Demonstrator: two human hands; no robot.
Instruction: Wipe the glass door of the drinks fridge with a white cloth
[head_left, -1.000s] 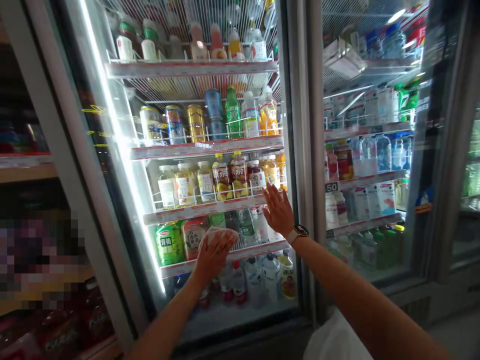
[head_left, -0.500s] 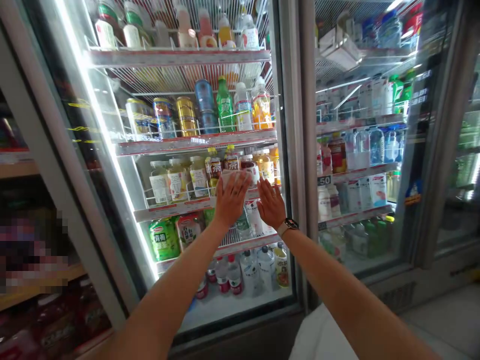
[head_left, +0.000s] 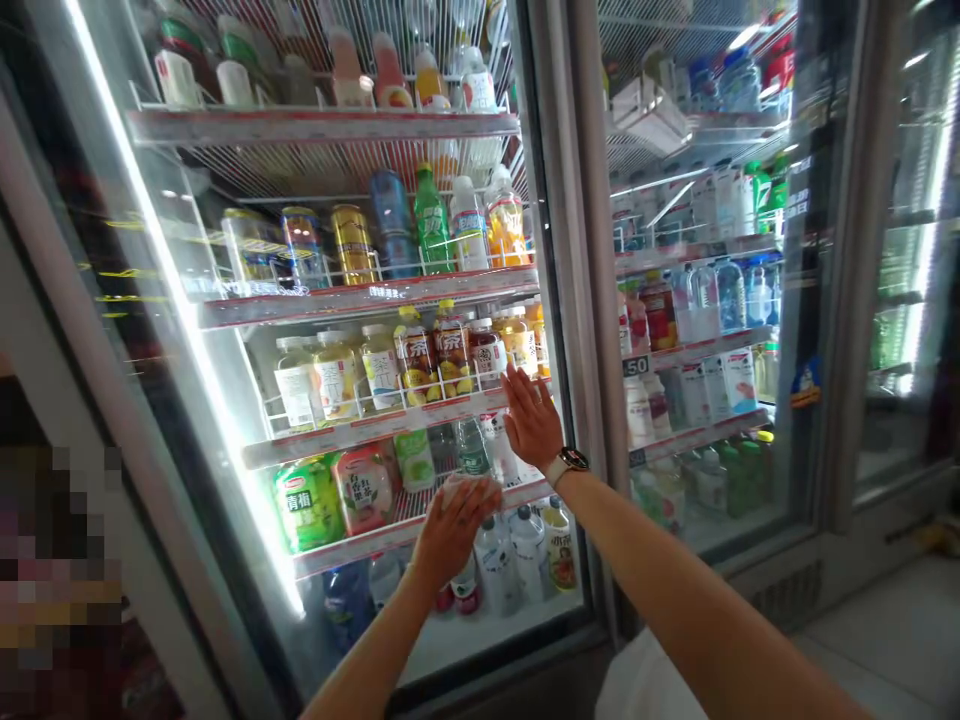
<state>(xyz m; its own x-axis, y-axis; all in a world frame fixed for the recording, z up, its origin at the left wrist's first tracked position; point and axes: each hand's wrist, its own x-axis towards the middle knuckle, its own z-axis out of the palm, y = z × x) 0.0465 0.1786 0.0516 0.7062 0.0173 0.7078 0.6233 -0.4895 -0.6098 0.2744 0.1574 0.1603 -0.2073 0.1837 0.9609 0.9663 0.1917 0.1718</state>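
My left hand (head_left: 459, 525) is at the glass door (head_left: 480, 635) of a lit drinks fridge, in front of the second-lowest shelf. Its fingers bend over a thin, whitish cloth (head_left: 487, 492), mostly hidden beneath them, which is held against the glass. Higher up and to the right, my right hand (head_left: 534, 420) lies with fingers spread on the same door, near its right frame. Nothing shows in it, and a watch (head_left: 574, 459) is on that wrist. Behind the glass, tea bottles (head_left: 452, 350) stand on the middle shelf, just left of the right hand's fingertips.
A metal frame post (head_left: 581, 300) divides this door from a second fridge door (head_left: 705, 530) on the right. Green and red drink packs (head_left: 307, 505) stand behind the glass at lower left. Tiled floor (head_left: 885, 620) shows at lower right.
My left hand has slid down the glass with the cloth, from the middle shelf's level to the shelf below. My right hand stays at nearly the same spot, and the view has shifted slightly.
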